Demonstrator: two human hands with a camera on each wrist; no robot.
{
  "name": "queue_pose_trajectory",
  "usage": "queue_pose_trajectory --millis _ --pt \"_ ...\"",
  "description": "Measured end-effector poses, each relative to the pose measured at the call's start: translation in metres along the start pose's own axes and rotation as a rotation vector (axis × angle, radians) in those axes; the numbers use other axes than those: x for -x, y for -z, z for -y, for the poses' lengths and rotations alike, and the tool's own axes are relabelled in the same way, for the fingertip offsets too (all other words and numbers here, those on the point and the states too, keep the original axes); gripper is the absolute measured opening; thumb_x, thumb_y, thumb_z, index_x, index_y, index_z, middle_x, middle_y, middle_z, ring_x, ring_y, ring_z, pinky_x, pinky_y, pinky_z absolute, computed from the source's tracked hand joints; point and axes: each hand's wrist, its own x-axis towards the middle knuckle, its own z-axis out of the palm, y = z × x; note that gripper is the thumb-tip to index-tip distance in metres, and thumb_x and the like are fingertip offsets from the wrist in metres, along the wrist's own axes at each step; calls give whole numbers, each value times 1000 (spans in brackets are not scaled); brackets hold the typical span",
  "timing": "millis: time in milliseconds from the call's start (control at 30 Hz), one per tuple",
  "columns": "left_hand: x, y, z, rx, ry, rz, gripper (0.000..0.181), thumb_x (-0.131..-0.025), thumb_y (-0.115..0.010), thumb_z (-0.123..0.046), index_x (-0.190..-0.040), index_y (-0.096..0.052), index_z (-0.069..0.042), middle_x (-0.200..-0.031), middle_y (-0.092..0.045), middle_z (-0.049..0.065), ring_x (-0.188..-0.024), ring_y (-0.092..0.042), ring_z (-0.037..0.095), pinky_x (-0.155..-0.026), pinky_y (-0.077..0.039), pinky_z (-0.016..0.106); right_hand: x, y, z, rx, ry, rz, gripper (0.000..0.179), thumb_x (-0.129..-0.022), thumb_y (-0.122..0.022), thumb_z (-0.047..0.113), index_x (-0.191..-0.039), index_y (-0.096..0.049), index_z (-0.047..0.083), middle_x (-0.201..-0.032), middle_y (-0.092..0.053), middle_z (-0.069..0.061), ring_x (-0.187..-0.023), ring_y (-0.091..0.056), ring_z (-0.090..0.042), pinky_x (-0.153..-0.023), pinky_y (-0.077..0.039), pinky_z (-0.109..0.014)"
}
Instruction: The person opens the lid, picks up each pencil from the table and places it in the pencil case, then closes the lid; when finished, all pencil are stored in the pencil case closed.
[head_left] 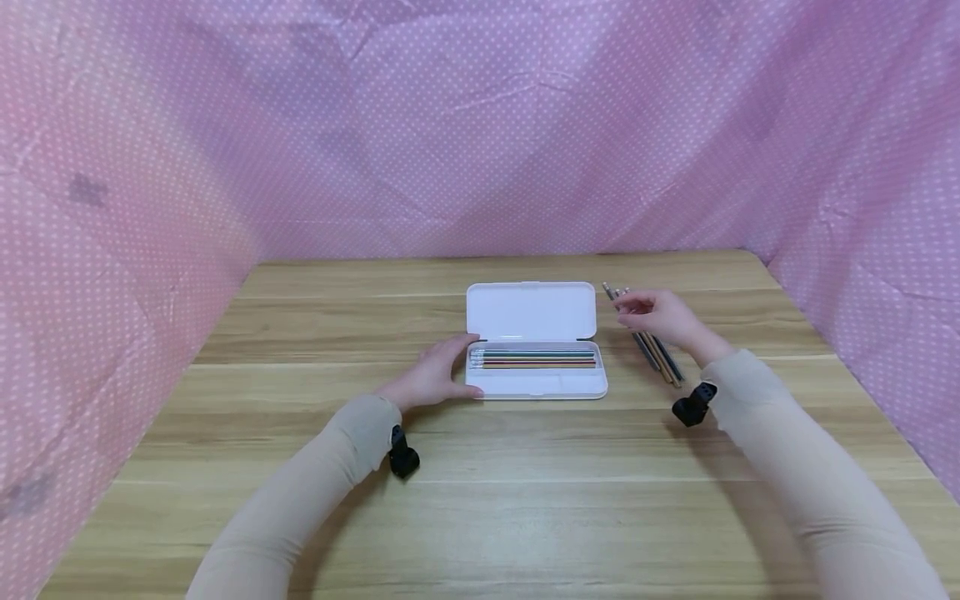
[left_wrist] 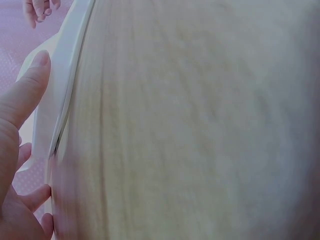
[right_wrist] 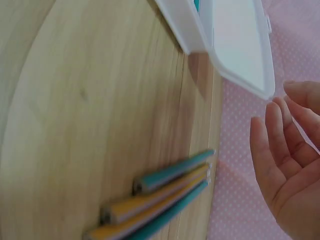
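Note:
A white plastic pencil case (head_left: pixel 540 385) lies with its lid (head_left: pixel 531 311) raised at the back. Several coloured pencils (head_left: pixel 536 360) lie side by side in its rear compartment, eraser ends to the left. My left hand (head_left: pixel 431 375) holds the case's left end, thumb at the front corner and fingers toward the hinge. In the left wrist view, the left thumb (left_wrist: pixel 31 82) lies against the white case wall (left_wrist: pixel 60 85). My right hand (head_left: pixel 660 317) hovers over loose pencils (head_left: pixel 658 357) right of the case, fingers loosely bent. The right wrist view shows teal and yellow pencils (right_wrist: pixel 165 192) apart from the hand (right_wrist: pixel 290 155).
Everything stands on a wood-grain table (head_left: pixel 525 492). A pink dotted cloth (head_left: pixel 480 133) hangs behind it and along both sides. Each wrist carries a small black camera, such as the left one (head_left: pixel 403 457).

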Motion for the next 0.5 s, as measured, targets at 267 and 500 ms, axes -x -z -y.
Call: queue_pose_trajectory --millis 267,500 --pt "-1 0 0 6 1 0 94 -74 -78 -45 -149 -28 -17 -152 -34 8 -140 -28 31 -112 -17 60 3 13 -22 20 -50 -9 40 -92 -59 11 -126 -52 -10 -110 -59 -26 -82 -59 -12 -68 -52 -17" --pt "0 0 0 1 4 3 95 -74 -78 -46 -149 -28 -17 -152 -34 8 -140 -28 31 -112 -17 59 6 19 -39 28 -87 2 43 -92 -57 10 -128 -49 -12 -110 -59 -28 -81 -57 -7 -68 -53 -20"
